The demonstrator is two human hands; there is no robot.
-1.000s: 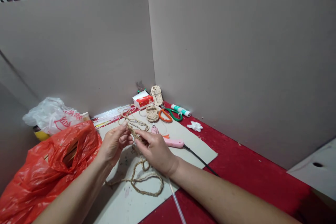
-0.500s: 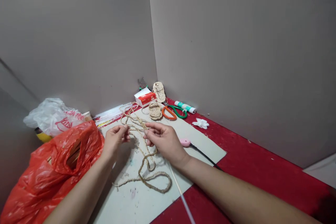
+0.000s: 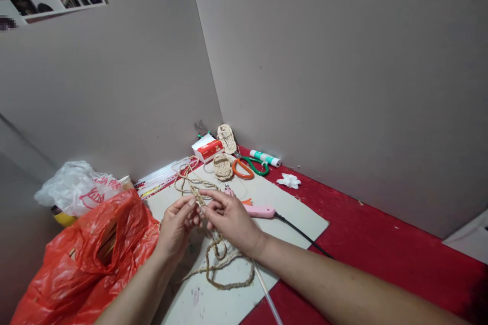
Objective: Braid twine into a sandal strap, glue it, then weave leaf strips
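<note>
A tan braided straw cord [image 3: 229,285] lies in loops on a pale board [image 3: 301,218], and part of it rises between my hands. My left hand [image 3: 182,221] pinches the cord with thumb and fingertips. Close against it, my right hand [image 3: 229,218] also has its fingers closed on the cord, index finger lying along the braid. Just behind my right hand is a pink glue gun [image 3: 261,211], partly hidden. A clear glue stick [image 3: 267,292] lies below my right wrist. The exact spot under my fingertips is hidden.
Woven straw soles [image 3: 226,139], scissors with orange and green handles [image 3: 256,165], a red-and-white box [image 3: 208,149] and a rolled packet [image 3: 266,158] stand at the back. A red plastic bag [image 3: 76,259] bulges at left. Crumpled tissue [image 3: 288,181] lies on the red table [image 3: 366,244].
My hands have come together on the cord, the left moving right towards the right one. More of the glue gun shows. The view has shifted slightly.
</note>
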